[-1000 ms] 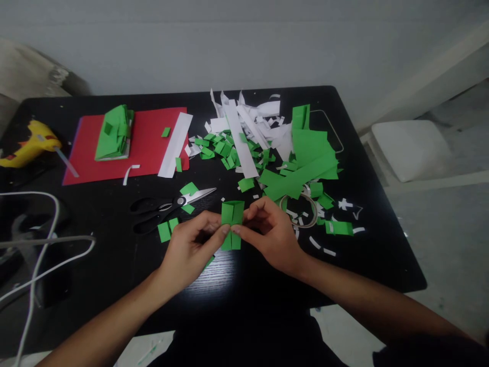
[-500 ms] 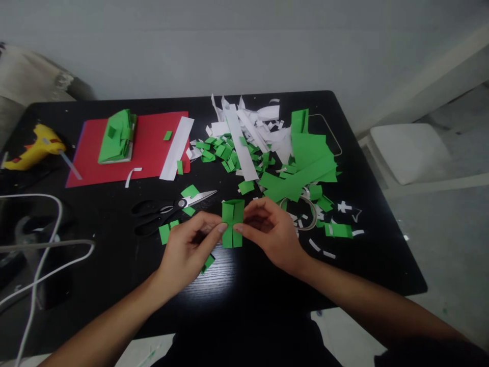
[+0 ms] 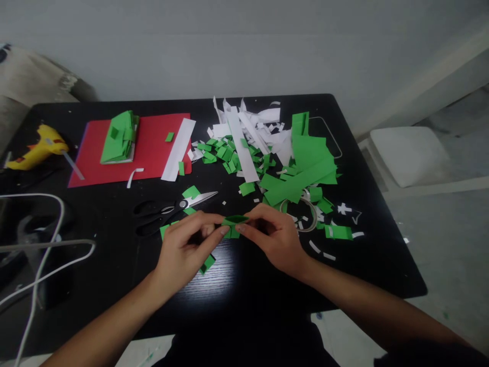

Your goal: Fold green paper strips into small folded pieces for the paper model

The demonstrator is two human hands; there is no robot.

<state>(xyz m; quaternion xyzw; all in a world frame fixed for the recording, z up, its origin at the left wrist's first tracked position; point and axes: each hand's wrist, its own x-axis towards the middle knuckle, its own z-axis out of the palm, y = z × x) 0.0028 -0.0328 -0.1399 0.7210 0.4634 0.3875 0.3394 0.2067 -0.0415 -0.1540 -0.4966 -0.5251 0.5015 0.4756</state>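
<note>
Between both hands is a small folded piece of green paper [image 3: 232, 234], held above the front middle of the black table. My left hand [image 3: 187, 242] pinches its left side with thumb and fingers; my right hand [image 3: 274, 237] grips its right side the same way. The paper's upper edge gapes into a narrow dark slot facing me. Black-handled scissors [image 3: 179, 205] lie just beyond my left hand, their blades over green scraps. A roll of tape [image 3: 315, 218] lies beyond my right hand, partly covered by paper bits.
Green cut pieces [image 3: 228, 153] and white scraps [image 3: 280, 142] are heaped at the back. On the left, a red sheet [image 3: 151, 148] bears a green paper bundle [image 3: 119, 137], near a yellow glue gun [image 3: 40, 148]. White cables [image 3: 61, 224] cross the left edge.
The green paper has tipped so that its upper opening shows and its front face looks foreshortened. Both hands keep their hold in nearly the same place.
</note>
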